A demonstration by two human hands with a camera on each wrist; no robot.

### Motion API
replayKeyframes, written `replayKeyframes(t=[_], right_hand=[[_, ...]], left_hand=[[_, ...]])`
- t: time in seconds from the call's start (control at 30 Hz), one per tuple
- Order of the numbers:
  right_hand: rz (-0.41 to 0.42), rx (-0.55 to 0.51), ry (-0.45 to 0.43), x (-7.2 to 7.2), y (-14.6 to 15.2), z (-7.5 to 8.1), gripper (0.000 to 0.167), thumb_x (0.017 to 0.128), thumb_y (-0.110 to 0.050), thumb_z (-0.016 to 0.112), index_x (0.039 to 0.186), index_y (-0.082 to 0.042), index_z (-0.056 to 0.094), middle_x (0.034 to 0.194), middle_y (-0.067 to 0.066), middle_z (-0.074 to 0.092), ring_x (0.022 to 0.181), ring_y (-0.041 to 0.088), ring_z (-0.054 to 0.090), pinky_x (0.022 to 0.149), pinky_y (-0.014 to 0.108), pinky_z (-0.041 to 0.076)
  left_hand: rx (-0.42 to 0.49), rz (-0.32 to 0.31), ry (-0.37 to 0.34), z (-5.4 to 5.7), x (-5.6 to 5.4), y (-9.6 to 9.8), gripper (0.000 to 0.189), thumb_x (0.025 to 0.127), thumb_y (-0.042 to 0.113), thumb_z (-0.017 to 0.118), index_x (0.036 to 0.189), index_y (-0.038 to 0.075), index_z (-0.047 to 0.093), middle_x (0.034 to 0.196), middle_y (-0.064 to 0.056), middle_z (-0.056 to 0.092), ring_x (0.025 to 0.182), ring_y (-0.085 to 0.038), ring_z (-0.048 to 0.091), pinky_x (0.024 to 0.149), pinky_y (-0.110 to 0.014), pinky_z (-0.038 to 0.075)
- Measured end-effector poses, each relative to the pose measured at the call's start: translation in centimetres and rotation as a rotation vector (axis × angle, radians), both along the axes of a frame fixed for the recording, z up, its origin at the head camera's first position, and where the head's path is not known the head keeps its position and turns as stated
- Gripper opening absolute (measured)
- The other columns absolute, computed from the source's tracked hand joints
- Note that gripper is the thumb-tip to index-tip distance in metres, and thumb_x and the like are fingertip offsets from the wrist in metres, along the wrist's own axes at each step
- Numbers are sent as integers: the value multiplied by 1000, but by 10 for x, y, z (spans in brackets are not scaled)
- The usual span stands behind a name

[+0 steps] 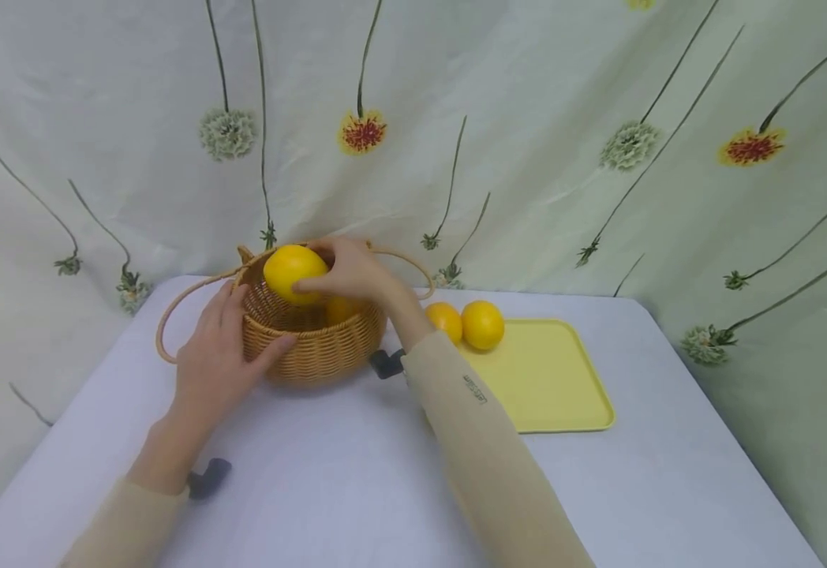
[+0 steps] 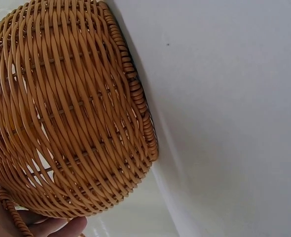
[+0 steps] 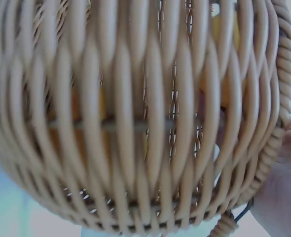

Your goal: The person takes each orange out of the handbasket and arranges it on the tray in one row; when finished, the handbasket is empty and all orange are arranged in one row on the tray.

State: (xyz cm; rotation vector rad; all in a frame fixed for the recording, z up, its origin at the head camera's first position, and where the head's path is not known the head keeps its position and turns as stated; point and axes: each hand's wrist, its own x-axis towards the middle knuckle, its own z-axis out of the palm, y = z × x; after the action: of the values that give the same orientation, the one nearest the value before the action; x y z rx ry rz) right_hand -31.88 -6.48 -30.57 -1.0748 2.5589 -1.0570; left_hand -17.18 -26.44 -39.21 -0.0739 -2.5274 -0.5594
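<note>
A woven wicker basket (image 1: 317,355) stands near the back edge, left of centre. My right hand (image 1: 349,268) grips a yellow-orange orange (image 1: 294,274) above the basket's opening, thumb on its near side. Inside the basket, another orange (image 1: 342,309) shows partly below that hand. My left hand (image 1: 218,347) holds the basket's left side, its thumb along the near wall. In the left wrist view its fingertips (image 2: 71,228) curl by the wicker wall and looped handle (image 2: 12,212). Wicker fills most of the right wrist view, with orange patches behind the gaps.
Two more oranges, one partly behind the right sleeve (image 1: 444,319) and one fully visible (image 1: 483,325), sit at the far left end of a yellow tray (image 1: 555,379). A white cloth covers the table (image 1: 669,473); a flowered curtain (image 1: 527,158) hangs behind it.
</note>
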Motion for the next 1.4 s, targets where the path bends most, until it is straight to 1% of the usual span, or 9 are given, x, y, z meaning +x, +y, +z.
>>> replayKeyframes(t=[0.17,0.27,0.47,0.57,0.73,0.83,1.0,1.13,1.4], right_hand=[[-54,-126,-34,5,12,-5,68,88,-47,82,145,-17,59,135,-3,67,119,12,63,101,26,54],[-89,-197,-42,10,21,-8,64,90,-46,81,144,-18,60,135,-3,67,121,12,63,103,27,54],[-138,-311,-5,22,36,-16,60,92,-45,81,143,-19,61,135,-5,67,120,12,63,104,26,53],[-161,-408,-19,29,42,-24,60,93,-43,80,144,-19,60,137,-4,67,124,13,63,107,27,52],[-262,-558,-40,40,51,-35,59,96,-37,76,148,-15,59,143,2,66,132,17,61,110,31,52],[-298,-588,-16,43,54,-36,61,96,-38,75,149,-12,58,145,6,65,133,20,62,110,34,53],[-311,-624,-34,44,63,-32,59,95,-42,75,145,-15,61,141,2,67,132,18,62,112,37,52],[-330,-662,-28,39,75,-33,54,95,-41,76,141,-15,64,136,2,69,128,19,63,112,40,52],[-432,-645,30,29,113,-37,57,95,-42,75,141,-10,64,132,7,71,123,22,65,111,43,52]], left_hand=[[7,5,-6,-4,0,-2,101,93,65,67,163,2,30,167,-28,33,148,-51,39,90,-75,51],[8,-3,-2,-4,0,-3,101,93,65,67,163,2,30,167,-28,33,148,-51,39,90,-76,51],[1,-13,3,-2,1,-2,100,94,64,67,162,1,31,166,-29,33,148,-52,39,89,-76,51],[3,-11,-6,-1,2,-1,100,94,64,67,163,1,30,166,-30,33,148,-52,39,92,-77,49],[2,-18,-13,0,2,1,100,94,63,68,162,0,31,166,-30,33,147,-53,39,93,-78,48],[6,-18,-19,3,3,1,99,94,62,68,162,1,30,166,-31,32,148,-54,38,95,-79,46],[17,-16,-30,6,4,1,99,94,61,69,163,1,30,166,-32,33,147,-55,38,96,-79,45],[20,-19,-37,7,5,0,99,94,61,69,163,2,30,166,-31,32,147,-55,38,96,-79,45],[20,-25,-17,6,2,-1,99,93,61,71,162,1,32,166,-31,33,147,-55,39,96,-80,44]])
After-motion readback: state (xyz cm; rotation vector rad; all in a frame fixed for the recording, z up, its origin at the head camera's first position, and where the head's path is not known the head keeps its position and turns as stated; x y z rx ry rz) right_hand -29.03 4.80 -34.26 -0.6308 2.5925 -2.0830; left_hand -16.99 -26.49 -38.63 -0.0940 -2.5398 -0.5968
